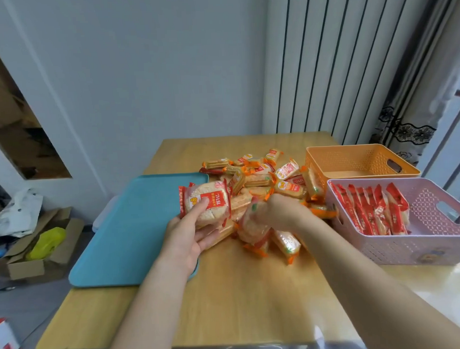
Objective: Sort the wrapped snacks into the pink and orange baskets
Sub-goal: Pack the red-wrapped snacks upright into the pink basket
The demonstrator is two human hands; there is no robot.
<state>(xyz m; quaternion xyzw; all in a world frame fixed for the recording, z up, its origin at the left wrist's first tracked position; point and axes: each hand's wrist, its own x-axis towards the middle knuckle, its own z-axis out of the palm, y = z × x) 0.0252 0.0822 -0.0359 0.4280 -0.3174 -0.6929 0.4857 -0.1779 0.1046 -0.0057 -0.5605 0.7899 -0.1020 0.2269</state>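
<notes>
At centre, gripping a red-wrapped snack (214, 201) with left hand (188, 233); right hand (277, 209) just beside, blurred on pile (263, 179), grip unclear.

Both my bare forearms reach forward from the lower edge. My left hand (191, 228) is turned palm up, with the thumb pressed on the face of a round wrapped snack (209, 203) and the fingers cupped beneath it. My right hand (276, 212) is palm down with curled fingers, too blurred to judge its grip.
</notes>
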